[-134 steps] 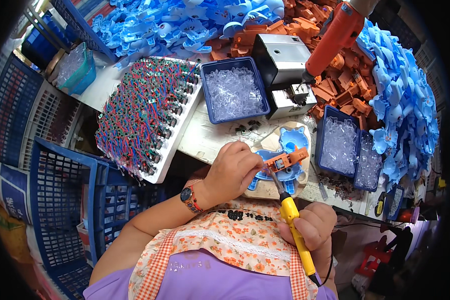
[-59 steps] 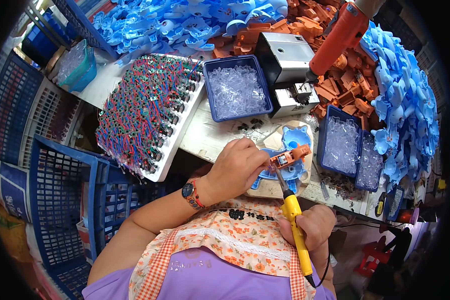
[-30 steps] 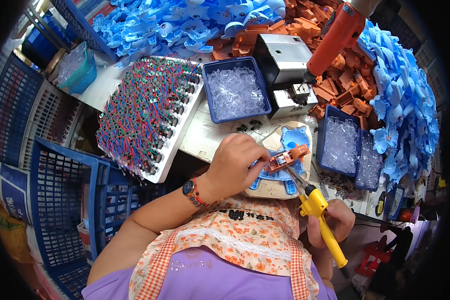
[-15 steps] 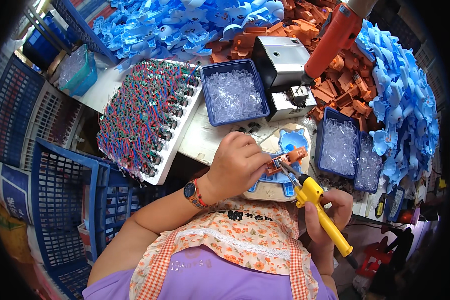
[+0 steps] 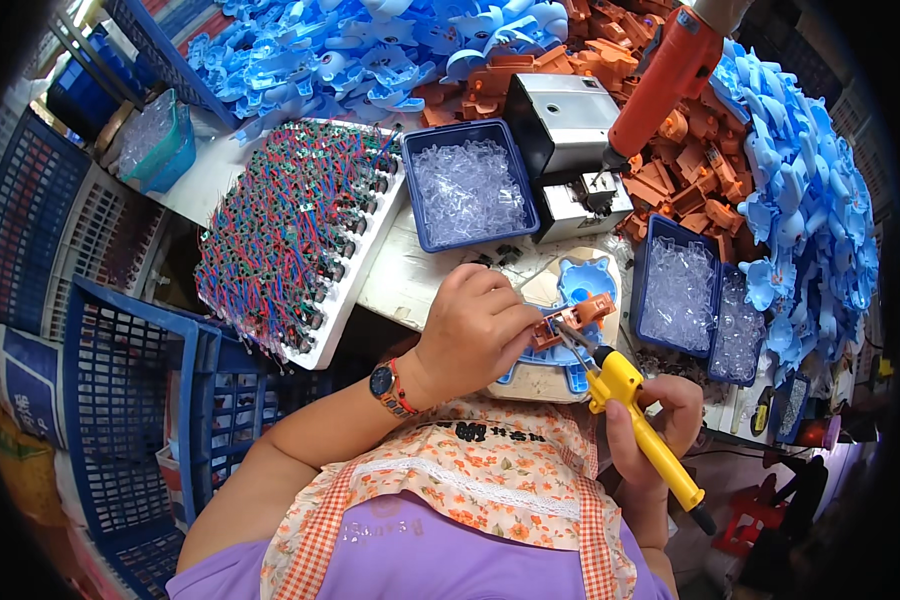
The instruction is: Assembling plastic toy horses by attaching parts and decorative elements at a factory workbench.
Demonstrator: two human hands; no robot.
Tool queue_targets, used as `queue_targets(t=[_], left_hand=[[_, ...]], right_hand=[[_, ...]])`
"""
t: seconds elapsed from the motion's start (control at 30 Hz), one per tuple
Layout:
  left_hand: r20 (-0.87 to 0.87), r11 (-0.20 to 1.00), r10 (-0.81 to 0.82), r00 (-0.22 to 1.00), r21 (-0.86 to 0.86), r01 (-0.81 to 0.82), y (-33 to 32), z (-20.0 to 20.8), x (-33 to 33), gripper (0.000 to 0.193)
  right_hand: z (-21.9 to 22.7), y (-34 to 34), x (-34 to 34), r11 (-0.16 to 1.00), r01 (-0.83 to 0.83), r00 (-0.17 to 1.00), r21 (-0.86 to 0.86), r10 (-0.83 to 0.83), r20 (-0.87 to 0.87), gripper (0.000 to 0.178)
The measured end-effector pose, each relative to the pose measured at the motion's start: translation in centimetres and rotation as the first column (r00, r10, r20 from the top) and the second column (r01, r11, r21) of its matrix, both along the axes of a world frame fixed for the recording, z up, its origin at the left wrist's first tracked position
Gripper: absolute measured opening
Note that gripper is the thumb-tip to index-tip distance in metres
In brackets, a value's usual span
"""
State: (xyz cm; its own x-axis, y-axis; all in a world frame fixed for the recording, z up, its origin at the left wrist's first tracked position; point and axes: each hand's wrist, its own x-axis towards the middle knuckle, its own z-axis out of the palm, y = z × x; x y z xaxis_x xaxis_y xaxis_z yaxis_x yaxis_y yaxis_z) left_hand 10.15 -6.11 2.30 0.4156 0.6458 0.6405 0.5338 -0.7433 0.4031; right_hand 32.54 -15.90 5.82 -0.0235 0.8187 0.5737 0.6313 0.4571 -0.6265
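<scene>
My left hand (image 5: 478, 325) pinches an orange plastic part (image 5: 592, 309) by its left end, above a blue plastic shell (image 5: 582, 275) that lies on a wooden board (image 5: 538, 389). In my right hand (image 5: 660, 425) is a yellow soldering gun (image 5: 660, 450), gripped by its handle and slanting up to the left. Its metal tip reaches into the orange part, near the fingers of my left hand. Just what the tip touches there is too small to make out.
Left stands a white tray (image 5: 342, 318) of wired circuit boards. Small clear plastic pieces fill a blue bin (image 5: 422, 212) and a second bin (image 5: 715, 300). Behind are a metal box machine (image 5: 568, 125), a hanging red electric screwdriver (image 5: 660, 90), piled orange parts (image 5: 695, 165) and blue shells (image 5: 780, 190).
Both hands stay nearly in place. The soldering gun has shifted very slightly, its tip still at the orange part.
</scene>
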Motion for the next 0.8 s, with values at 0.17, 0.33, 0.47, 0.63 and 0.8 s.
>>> queue_targets(t=[0.17,0.33,0.47,0.63,0.8], left_hand=[[-0.023,1.000,0.008,1.000,-0.010,-0.008,0.0,-0.1,0.0,0.013],[-0.030,1.000,0.008,1.000,-0.009,-0.008,0.0,-0.1,0.1,0.013],[-0.034,1.000,0.003,0.999,-0.002,-0.003,0.0,-0.2,0.0,0.013],[-0.037,1.000,-0.003,0.999,0.006,0.003,0.0,-0.3,0.1,0.013],[-0.044,1.000,-0.002,0.999,0.008,0.003,0.0,-0.2,0.2,0.013]], right_hand=[[-0.1,0.0,-0.3,1.000,0.017,1.000,-0.005,-0.017,-0.017,0.039],[0.3,0.3,-0.2,1.000,0.007,1.000,-0.006,-0.007,0.016,0.039],[0.9,0.4,-0.2,1.000,0.002,0.996,0.016,-0.003,0.089,0.038],[0.5,0.3,-0.1,1.000,0.016,0.999,0.009,-0.017,0.040,0.039],[0.4,0.3,0.1,1.000,0.012,1.000,0.016,-0.013,0.020,0.041]])
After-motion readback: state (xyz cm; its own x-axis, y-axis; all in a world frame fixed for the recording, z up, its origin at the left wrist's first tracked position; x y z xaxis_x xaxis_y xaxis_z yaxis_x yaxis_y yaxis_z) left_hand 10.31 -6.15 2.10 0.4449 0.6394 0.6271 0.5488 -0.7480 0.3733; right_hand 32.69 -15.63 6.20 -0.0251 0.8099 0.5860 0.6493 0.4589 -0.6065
